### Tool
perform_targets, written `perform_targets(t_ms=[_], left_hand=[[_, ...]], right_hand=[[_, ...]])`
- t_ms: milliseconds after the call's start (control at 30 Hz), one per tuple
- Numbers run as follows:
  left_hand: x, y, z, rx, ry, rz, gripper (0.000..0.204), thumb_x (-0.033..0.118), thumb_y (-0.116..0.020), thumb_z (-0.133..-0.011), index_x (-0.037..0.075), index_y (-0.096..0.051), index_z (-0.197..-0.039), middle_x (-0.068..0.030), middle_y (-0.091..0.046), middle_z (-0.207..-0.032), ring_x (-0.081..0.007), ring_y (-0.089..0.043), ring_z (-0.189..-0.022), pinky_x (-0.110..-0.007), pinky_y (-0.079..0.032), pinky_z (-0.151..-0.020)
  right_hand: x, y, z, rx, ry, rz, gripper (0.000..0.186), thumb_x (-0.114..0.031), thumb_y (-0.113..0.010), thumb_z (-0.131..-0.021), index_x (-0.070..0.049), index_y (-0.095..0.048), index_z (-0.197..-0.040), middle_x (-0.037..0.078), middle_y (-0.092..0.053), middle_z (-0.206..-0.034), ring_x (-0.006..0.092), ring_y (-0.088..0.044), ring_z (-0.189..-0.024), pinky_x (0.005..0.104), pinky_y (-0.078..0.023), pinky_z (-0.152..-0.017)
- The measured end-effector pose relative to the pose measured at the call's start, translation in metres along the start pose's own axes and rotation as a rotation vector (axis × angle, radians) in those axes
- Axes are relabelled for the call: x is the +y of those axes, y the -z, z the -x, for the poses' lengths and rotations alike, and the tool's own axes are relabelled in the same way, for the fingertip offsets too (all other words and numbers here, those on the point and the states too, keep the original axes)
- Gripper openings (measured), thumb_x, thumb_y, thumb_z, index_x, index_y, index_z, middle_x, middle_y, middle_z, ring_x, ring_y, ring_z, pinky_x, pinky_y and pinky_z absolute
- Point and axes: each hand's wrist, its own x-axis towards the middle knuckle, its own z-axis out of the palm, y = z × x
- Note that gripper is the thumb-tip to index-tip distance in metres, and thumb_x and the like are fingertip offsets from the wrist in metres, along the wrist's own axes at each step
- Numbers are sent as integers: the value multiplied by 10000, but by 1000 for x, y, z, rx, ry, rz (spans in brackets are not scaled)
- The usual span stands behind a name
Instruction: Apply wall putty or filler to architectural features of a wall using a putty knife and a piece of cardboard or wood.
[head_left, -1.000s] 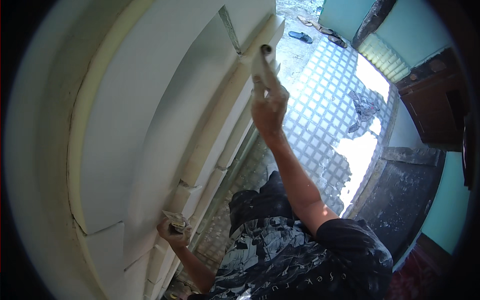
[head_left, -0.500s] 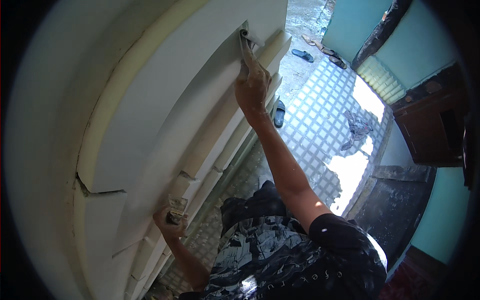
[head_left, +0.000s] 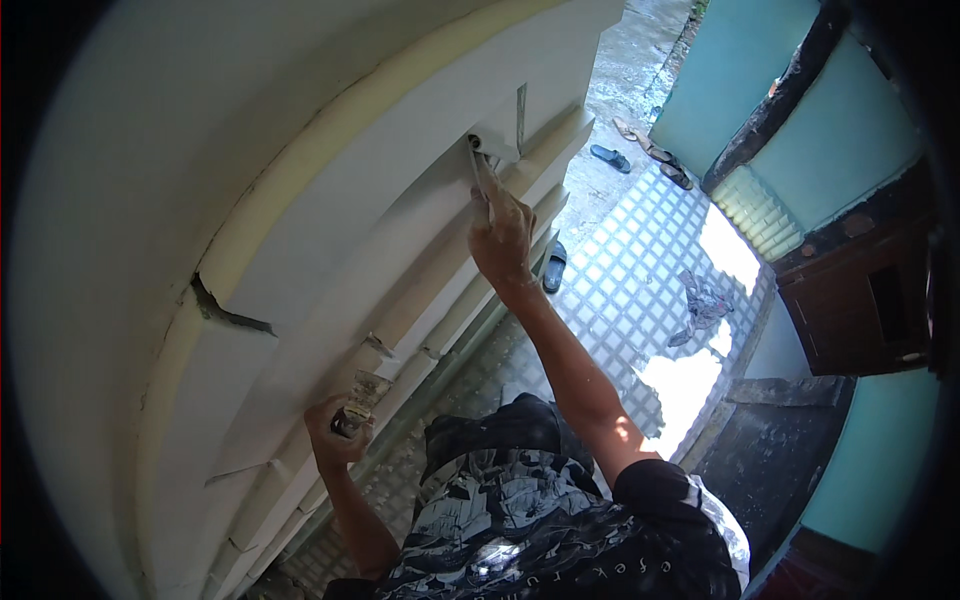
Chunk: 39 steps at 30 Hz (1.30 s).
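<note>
My right hand (head_left: 502, 238) reaches up to the pale wall moulding (head_left: 420, 225), fingers closed round a whitish flat tool (head_left: 496, 147) with a rolled, tube-like edge. The tool lies against the white face of the moulding, just left of a narrow slot (head_left: 521, 118); its exact kind is hard to make out. Lower left, my left hand (head_left: 338, 432) grips a putty knife (head_left: 370, 388), its wide blade smeared with dried filler and pointing up. That hand is close beside the lower moulding ledges. Its fingers partly hide the dark handle.
A dark jagged gap (head_left: 232, 312) breaks the cream moulding band at left. Tiled floor (head_left: 610, 260) stretches to the right, with a crumpled cloth (head_left: 703, 305), a dark sandal (head_left: 556, 268) near the wall and more footwear (head_left: 650, 150) farther off. A brown cabinet (head_left: 860, 300) stands at right.
The view has tilted and shifted. My right hand has drawn the flat tool leftward along the moulding, away from the slot. My left hand keeps its grip on the putty knife.
</note>
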Motion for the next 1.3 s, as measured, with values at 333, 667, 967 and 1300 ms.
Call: perform_targets(t_ms=[333,667,967,1300], left_hand=[[13,-1,-13,86,152,469,96,-2,-627,-768,37,-613,-854,-14,-569,-645,-79,-469,-450,-241,-383,-401],[31,32,43,166,480,357,226,-106,-549,-784,-26,-596,-990,-25,-537,-615,-82,-495,-489,-266,-494,-550],[36,71,73,77,571,254,302,-91,-606,-730,33,-625,-1004,-123,-674,-798,-173,-659,-704,-290,-509,-665],[21,120,95,-114,306,128,158,5,-676,-761,41,-654,-913,-85,-580,-587,-123,-518,-487,-266,-397,-482]], right_hand=[[-23,38,62,-261,-280,-452,342,-9,-571,-878,55,-530,-1212,141,-644,-1005,182,-619,-914,334,-508,-803],[-80,-28,96,-142,-136,-249,392,-81,-657,-816,14,-584,-1190,158,-679,-1000,225,-658,-945,304,-528,-753],[-85,-29,115,-26,-149,-163,159,-73,-685,-776,-14,-617,-906,145,-682,-940,254,-673,-839,321,-513,-714],[-141,-69,106,267,-210,-200,187,-130,-533,-931,35,-501,-1013,175,-571,-1182,234,-554,-946,326,-431,-831]])
